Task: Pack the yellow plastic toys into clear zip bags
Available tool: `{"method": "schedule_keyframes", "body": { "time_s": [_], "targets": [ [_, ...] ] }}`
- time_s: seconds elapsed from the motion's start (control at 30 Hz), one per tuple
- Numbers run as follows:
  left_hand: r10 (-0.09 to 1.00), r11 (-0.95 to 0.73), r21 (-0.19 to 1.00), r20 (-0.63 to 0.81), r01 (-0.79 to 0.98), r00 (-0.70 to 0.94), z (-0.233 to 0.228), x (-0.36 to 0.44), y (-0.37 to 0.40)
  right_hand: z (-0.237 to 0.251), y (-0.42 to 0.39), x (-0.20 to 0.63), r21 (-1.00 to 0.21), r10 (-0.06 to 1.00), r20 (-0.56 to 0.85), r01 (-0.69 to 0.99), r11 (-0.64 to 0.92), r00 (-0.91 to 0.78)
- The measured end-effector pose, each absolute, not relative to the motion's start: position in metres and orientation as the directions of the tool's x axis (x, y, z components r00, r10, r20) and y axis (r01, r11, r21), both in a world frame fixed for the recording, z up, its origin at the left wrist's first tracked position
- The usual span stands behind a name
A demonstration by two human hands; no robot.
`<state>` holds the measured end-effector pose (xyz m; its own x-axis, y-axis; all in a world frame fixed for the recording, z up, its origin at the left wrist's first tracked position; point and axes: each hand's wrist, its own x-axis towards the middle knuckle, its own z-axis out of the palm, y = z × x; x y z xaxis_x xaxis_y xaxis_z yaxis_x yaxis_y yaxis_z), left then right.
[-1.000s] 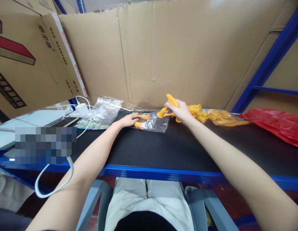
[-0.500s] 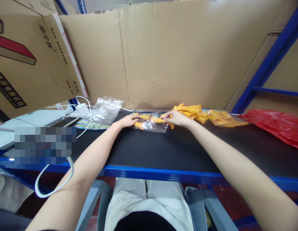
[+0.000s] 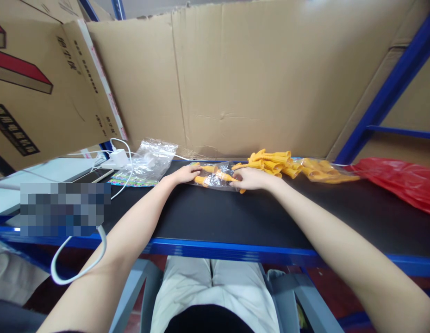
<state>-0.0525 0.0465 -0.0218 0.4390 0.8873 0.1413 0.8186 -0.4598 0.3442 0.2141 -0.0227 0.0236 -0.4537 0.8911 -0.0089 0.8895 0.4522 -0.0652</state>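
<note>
Both hands rest on the clear bag [image 3: 215, 178] of orange pieces: left hand [image 3: 182, 175] at its left end, right hand [image 3: 251, 179] at its right. Whether either grip pinches the film is unclear. Behind the bag's right end lies an orange pile [image 3: 270, 163].

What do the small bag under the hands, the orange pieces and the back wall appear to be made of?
Small bag: thin clear plastic film, glossy and crinkled, contents showing through. Orange pieces: probably moulded plastic or rubber, uniform colour with a slight sheen; cannot tell which. Back wall: brown corrugated cardboard, matte, with creases and fold lines.

Warehouse packing bench (blue racking [image 3: 384, 92], cartons [image 3: 34, 88])
</note>
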Motion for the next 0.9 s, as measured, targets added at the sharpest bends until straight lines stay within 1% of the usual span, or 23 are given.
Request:
{"method": "schedule_keyframes", "body": {
  "time_s": [0.07, 0.2, 0.27, 0.33, 0.43, 0.5, 0.67, 0.8, 0.9],
  "targets": [
    [0.887, -0.460, 0.344, 0.140, 0.819, 0.440, -0.021, -0.052, 0.046, 0.023, -0.021, 0.214, -0.063, 0.902, -0.010, 0.900, 0.431, -0.432],
    [0.885, -0.464, 0.356, 0.149, 0.811, 0.441, -0.023, -0.053, 0.050, 0.017, -0.015, 0.215, -0.001, 0.911, 0.042, 0.912, 0.411, -0.410],
    [0.878, -0.478, 0.357, 0.168, 0.803, 0.448, -0.025, -0.052, 0.054, 0.015, -0.013, 0.215, -0.002, 0.909, 0.058, 0.911, 0.413, -0.413],
    [0.882, -0.472, 0.327, 0.185, 0.819, 0.434, -0.027, -0.050, 0.057, 0.016, -0.013, 0.215, -0.004, 0.909, 0.105, 0.914, 0.405, -0.403],
    [0.912, -0.405, 0.257, 0.182, 0.878, 0.367, -0.027, -0.043, 0.055, 0.018, -0.014, 0.215, 0.019, 0.909, 0.203, 0.930, 0.367, -0.363],
    [0.925, -0.372, 0.238, 0.176, 0.897, 0.337, -0.026, -0.039, 0.051, 0.019, -0.015, 0.215, 0.038, 0.912, 0.241, 0.942, 0.333, -0.332],
    [0.909, -0.416, 0.299, 0.168, 0.859, 0.382, -0.024, -0.037, 0.045, 0.020, -0.020, 0.212, 0.051, 0.927, 0.236, 0.956, 0.288, -0.292],
    [0.859, -0.511, 0.365, 0.186, 0.779, 0.476, -0.025, -0.041, 0.049, 0.021, -0.025, 0.207, 0.073, 0.929, 0.243, 0.960, 0.271, -0.280],
    [0.838, -0.544, 0.397, 0.200, 0.739, 0.508, -0.024, -0.041, 0.049, 0.021, -0.027, 0.205, 0.099, 0.925, 0.247, 0.957, 0.272, -0.288]
  ]
}}
